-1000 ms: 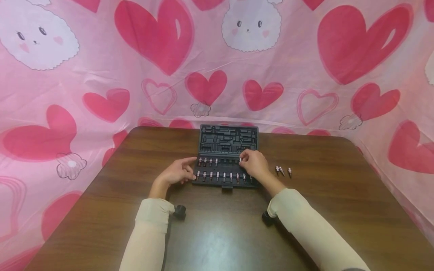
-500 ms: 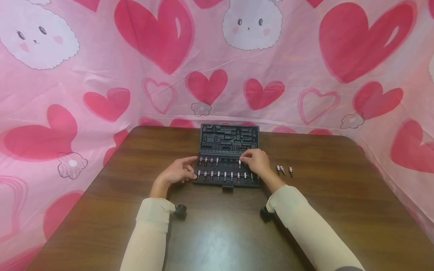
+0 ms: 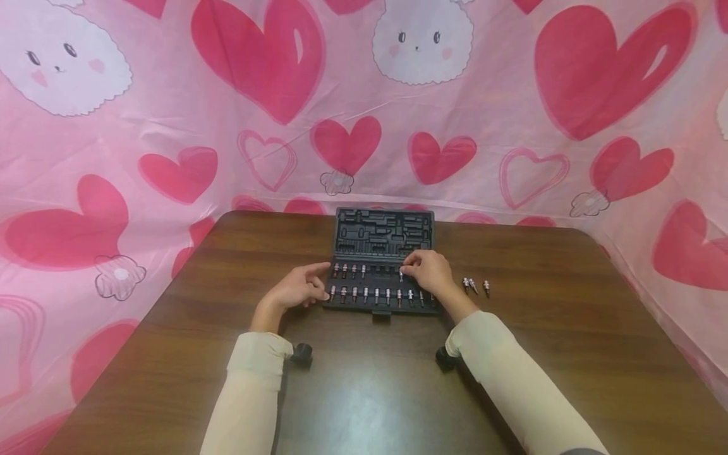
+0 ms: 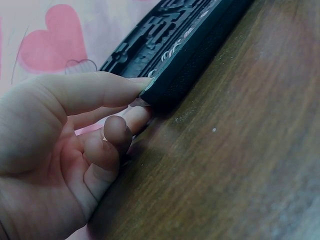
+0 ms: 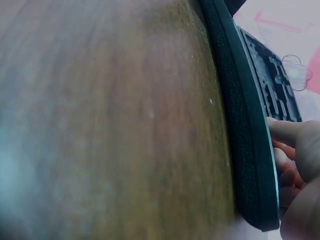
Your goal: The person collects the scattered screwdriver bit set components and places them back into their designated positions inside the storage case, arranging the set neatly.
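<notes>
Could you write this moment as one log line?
left hand: touches black case at left side; right hand: pinches metallic bit at back row; lid: open; loose bits: three, on table right of case

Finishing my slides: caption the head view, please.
Left hand touches the open black case; right hand pinches a small metal bit.

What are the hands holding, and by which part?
The right hand pinches a metal bit by its far end; the left hand touches the case along its left side.
</notes>
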`<state>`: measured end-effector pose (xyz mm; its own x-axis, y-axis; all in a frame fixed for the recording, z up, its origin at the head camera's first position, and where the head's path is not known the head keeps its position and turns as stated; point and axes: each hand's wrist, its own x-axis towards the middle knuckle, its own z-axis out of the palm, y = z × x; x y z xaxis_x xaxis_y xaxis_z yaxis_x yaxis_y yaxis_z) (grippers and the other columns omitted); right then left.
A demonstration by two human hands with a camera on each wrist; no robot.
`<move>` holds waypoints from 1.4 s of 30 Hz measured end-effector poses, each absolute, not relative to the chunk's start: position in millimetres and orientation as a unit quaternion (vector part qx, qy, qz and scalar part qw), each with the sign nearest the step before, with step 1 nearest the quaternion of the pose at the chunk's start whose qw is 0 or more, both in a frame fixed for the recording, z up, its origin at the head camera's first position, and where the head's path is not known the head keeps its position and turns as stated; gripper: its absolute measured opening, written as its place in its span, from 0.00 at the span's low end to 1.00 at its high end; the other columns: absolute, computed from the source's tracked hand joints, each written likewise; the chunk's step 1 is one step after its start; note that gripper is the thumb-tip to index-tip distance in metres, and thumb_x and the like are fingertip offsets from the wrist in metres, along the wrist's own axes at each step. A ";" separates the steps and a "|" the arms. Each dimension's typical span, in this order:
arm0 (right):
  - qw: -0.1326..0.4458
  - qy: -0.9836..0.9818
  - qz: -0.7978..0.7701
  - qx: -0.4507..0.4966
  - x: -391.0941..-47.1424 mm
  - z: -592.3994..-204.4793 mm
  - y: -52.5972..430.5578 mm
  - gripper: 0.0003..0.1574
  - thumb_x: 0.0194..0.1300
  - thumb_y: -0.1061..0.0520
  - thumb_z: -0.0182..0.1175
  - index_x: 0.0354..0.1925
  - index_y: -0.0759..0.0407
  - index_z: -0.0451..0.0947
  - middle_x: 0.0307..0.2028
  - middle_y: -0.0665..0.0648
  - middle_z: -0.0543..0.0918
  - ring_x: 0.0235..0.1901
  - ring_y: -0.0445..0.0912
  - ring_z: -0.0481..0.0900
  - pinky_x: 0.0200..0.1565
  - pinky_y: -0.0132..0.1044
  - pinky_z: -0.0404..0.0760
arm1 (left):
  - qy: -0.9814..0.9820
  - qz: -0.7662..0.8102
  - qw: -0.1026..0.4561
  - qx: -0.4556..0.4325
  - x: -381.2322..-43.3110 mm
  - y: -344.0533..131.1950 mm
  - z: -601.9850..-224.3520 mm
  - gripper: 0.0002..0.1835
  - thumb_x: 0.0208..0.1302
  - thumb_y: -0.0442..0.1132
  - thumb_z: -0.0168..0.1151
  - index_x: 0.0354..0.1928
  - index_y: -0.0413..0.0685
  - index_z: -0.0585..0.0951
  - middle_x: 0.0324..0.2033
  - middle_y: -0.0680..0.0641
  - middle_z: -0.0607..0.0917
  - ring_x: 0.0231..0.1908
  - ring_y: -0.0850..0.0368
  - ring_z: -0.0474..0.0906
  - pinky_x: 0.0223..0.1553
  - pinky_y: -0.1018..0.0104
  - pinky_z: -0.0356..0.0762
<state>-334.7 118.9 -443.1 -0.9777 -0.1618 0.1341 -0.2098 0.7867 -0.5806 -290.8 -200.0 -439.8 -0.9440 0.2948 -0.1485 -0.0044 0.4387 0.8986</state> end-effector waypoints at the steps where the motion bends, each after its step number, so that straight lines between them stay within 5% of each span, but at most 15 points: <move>1: 0.038 -0.946 0.306 0.096 -334.5 -442.7 117.9 0.10 0.62 0.48 0.67 0.35 0.53 0.84 0.27 0.50 0.81 0.28 0.47 0.75 0.33 0.45 0.72 | 0.836 0.523 0.143 0.087 -290.7 -200.3 -439.8 0.38 0.56 0.29 0.66 0.70 0.44 0.66 0.27 0.44 0.81 0.20 0.53 0.71 0.23 0.62 0.71; 42: 0.069 -0.903 0.400 0.141 -324.6 -431.8 155.4 0.06 0.60 0.57 0.68 0.36 0.57 0.83 0.18 0.52 0.74 0.20 0.46 0.68 0.24 0.39 0.67 | 0.836 0.522 0.145 0.091 -290.8 -199.9 -440.1 0.38 0.56 0.29 0.66 0.70 0.44 0.66 0.27 0.44 0.81 0.19 0.53 0.70 0.23 0.62 0.72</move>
<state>-324.6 155.4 -431.8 -0.9510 -0.1995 0.2364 -0.3091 0.6406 -0.7030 -290.8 -199.9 -440.1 -0.9417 0.3028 -0.1467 0.0010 0.4384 0.8988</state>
